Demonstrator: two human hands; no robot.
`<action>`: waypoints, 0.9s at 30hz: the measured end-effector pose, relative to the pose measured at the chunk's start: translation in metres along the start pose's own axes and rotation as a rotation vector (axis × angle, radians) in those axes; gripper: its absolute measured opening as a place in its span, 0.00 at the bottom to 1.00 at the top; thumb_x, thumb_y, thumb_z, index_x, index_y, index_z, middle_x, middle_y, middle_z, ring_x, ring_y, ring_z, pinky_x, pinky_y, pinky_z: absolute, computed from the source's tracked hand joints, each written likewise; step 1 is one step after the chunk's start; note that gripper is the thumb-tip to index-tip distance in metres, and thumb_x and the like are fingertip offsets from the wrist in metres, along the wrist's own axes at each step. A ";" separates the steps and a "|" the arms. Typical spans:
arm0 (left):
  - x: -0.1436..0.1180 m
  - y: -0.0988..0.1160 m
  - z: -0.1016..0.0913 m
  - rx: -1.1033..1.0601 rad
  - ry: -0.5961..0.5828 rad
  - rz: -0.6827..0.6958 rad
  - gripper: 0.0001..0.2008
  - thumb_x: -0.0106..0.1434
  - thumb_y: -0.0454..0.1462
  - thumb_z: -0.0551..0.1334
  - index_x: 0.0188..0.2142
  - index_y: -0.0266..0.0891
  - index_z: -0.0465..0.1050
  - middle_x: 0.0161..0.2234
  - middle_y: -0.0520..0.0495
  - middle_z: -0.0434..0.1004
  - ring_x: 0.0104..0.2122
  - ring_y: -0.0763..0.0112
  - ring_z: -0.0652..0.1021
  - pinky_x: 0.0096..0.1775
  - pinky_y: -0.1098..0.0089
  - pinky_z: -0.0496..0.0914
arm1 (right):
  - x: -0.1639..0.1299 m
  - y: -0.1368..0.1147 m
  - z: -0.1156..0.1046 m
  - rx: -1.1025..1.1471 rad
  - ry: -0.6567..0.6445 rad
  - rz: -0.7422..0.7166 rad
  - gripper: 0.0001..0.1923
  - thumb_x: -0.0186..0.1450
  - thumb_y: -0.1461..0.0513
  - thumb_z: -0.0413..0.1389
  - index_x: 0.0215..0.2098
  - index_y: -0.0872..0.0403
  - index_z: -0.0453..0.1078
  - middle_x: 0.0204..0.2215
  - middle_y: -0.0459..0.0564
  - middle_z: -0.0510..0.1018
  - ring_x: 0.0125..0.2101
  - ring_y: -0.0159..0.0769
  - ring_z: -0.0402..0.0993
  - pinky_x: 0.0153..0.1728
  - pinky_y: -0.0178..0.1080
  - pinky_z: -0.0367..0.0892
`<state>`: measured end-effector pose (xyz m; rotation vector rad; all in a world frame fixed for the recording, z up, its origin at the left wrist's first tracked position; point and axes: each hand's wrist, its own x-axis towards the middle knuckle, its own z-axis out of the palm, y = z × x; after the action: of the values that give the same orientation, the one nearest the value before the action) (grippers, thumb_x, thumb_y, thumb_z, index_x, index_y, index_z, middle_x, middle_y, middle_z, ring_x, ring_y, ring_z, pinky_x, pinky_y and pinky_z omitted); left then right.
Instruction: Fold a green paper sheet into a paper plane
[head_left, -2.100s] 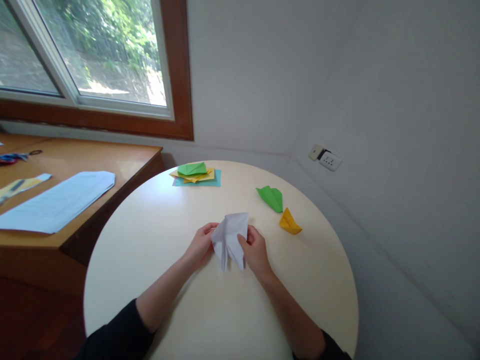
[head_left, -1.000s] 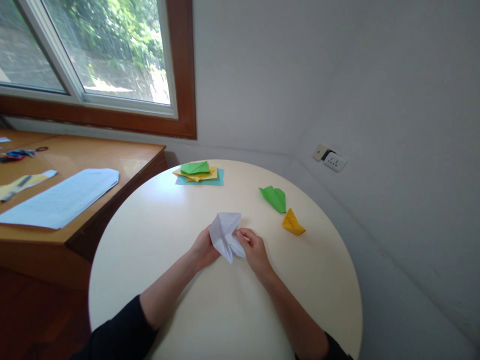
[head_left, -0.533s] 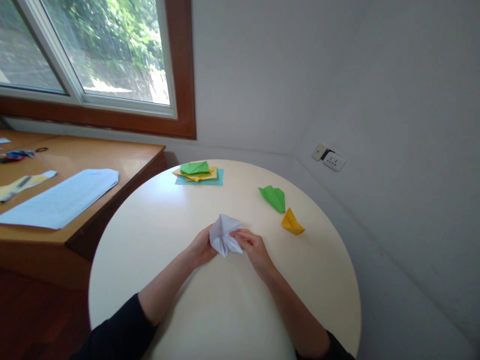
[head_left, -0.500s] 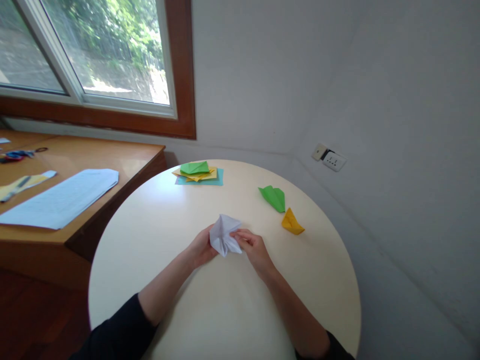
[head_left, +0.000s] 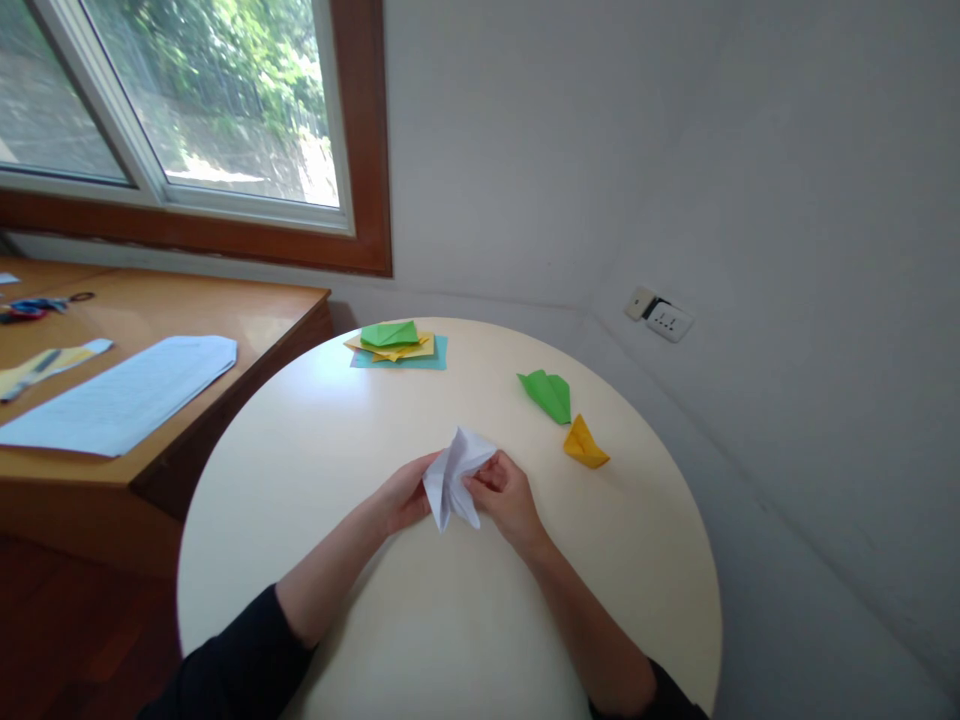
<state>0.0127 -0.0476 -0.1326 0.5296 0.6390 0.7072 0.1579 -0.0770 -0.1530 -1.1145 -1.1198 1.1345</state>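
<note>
White paper (head_left: 447, 484) has spread, two points now below the fingers (head_left: 484, 492); left hand (head_left: 406, 496) and right hand (head_left: 511, 500) clamp it, shaping seemingly unfinished

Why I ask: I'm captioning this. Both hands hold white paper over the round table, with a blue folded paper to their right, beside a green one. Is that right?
Not quite: in the head view, the folded paper beside the green one is yellow, not blue. The left hand and right hand hold white paper over the round table.
</note>
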 end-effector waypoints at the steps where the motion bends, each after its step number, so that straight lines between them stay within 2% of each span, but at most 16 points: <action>1: 0.000 0.000 0.000 -0.008 -0.011 0.002 0.08 0.60 0.31 0.55 0.32 0.30 0.74 0.28 0.43 0.77 0.26 0.69 0.76 0.32 0.72 0.69 | 0.000 0.001 0.000 0.009 0.000 0.005 0.15 0.47 0.59 0.64 0.28 0.53 0.65 0.24 0.44 0.75 0.25 0.32 0.71 0.28 0.35 0.67; 4: 0.002 -0.001 -0.001 -0.043 -0.034 -0.002 0.09 0.61 0.32 0.55 0.34 0.30 0.74 0.29 0.42 0.78 0.27 0.68 0.77 0.34 0.71 0.69 | 0.001 0.004 0.000 -0.009 -0.010 0.030 0.17 0.46 0.57 0.64 0.31 0.54 0.68 0.26 0.47 0.78 0.27 0.37 0.74 0.31 0.39 0.70; 7: 0.001 0.001 0.002 -0.092 -0.044 -0.012 0.13 0.64 0.37 0.53 0.39 0.29 0.73 0.31 0.40 0.78 0.30 0.65 0.77 0.37 0.69 0.70 | 0.001 0.004 0.000 -0.048 -0.012 0.052 0.14 0.46 0.56 0.64 0.28 0.56 0.72 0.25 0.50 0.79 0.26 0.40 0.75 0.31 0.43 0.70; 10: -0.003 0.004 0.005 -0.137 -0.064 -0.012 0.21 0.66 0.44 0.48 0.43 0.29 0.71 0.34 0.38 0.77 0.33 0.63 0.78 0.40 0.65 0.70 | 0.002 0.003 0.000 -0.046 0.029 0.040 0.13 0.47 0.56 0.64 0.26 0.56 0.73 0.25 0.51 0.80 0.26 0.41 0.75 0.32 0.44 0.70; 13: -0.007 0.008 0.006 -0.158 -0.094 -0.013 0.22 0.66 0.46 0.47 0.46 0.31 0.68 0.37 0.38 0.77 0.36 0.61 0.78 0.42 0.60 0.70 | 0.003 0.002 0.000 -0.023 0.083 0.013 0.14 0.46 0.56 0.64 0.29 0.56 0.74 0.28 0.52 0.81 0.29 0.43 0.76 0.34 0.45 0.70; 17: -0.009 0.009 0.001 -0.187 -0.148 0.000 0.20 0.65 0.45 0.49 0.48 0.31 0.67 0.39 0.37 0.75 0.40 0.58 0.77 0.45 0.56 0.69 | 0.004 0.003 0.000 -0.014 0.113 -0.001 0.16 0.46 0.55 0.65 0.30 0.57 0.75 0.29 0.53 0.81 0.31 0.45 0.77 0.36 0.46 0.70; 20: -0.008 0.008 -0.003 -0.191 -0.187 0.020 0.18 0.65 0.41 0.51 0.48 0.31 0.66 0.39 0.37 0.75 0.40 0.60 0.76 0.46 0.56 0.68 | 0.004 0.003 0.000 -0.026 0.107 0.002 0.16 0.46 0.55 0.64 0.30 0.57 0.75 0.30 0.53 0.81 0.32 0.46 0.76 0.37 0.46 0.70; 24: -0.008 0.007 -0.002 -0.181 -0.149 0.014 0.13 0.63 0.34 0.52 0.45 0.31 0.68 0.35 0.40 0.77 0.35 0.65 0.77 0.44 0.60 0.70 | 0.004 0.004 -0.001 -0.037 0.108 -0.007 0.17 0.47 0.56 0.64 0.32 0.57 0.72 0.30 0.52 0.80 0.30 0.43 0.76 0.35 0.43 0.70; 27: -0.008 0.008 0.000 -0.196 -0.120 0.001 0.12 0.62 0.32 0.52 0.43 0.30 0.68 0.36 0.40 0.77 0.34 0.65 0.78 0.42 0.62 0.71 | 0.004 0.006 -0.001 -0.029 0.104 -0.031 0.18 0.47 0.56 0.63 0.33 0.54 0.68 0.28 0.49 0.79 0.28 0.39 0.75 0.32 0.40 0.70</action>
<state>0.0046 -0.0485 -0.1251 0.3878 0.4515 0.7251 0.1591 -0.0725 -0.1582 -1.1614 -1.0716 1.0270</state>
